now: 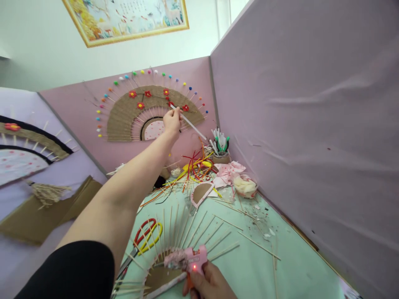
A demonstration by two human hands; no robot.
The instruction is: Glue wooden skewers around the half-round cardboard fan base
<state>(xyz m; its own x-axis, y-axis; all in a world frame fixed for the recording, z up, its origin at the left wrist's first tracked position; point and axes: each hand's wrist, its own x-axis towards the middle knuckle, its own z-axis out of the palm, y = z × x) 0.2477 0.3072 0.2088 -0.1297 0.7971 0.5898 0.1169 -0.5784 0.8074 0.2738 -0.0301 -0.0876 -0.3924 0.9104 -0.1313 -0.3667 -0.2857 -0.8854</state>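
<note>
My left hand [172,120] reaches far forward, its fingers closed round a long whitish translucent glue stick [193,127] that slants down to the right. Behind it, a fan decoration [121,120] with red flowers and coloured pompoms is on the pink panel. Low in the view, my right hand [209,283] grips a pink glue gun [197,258] with a small red light lit. The gun's nozzle end is crusted with residue. Under the gun lies a half-round cardboard piece [165,277] with thin wooden sticks fanning out from its curved edge.
Scissors [146,236] with red and yellow handles lie left of the sticks. Behind are a jar [221,158] of glue sticks with green-handled pliers, pink dotted cloth [229,172], a small bowl [246,187] and a cardboard half-round [201,194]. A tall panel [305,104] bounds the right.
</note>
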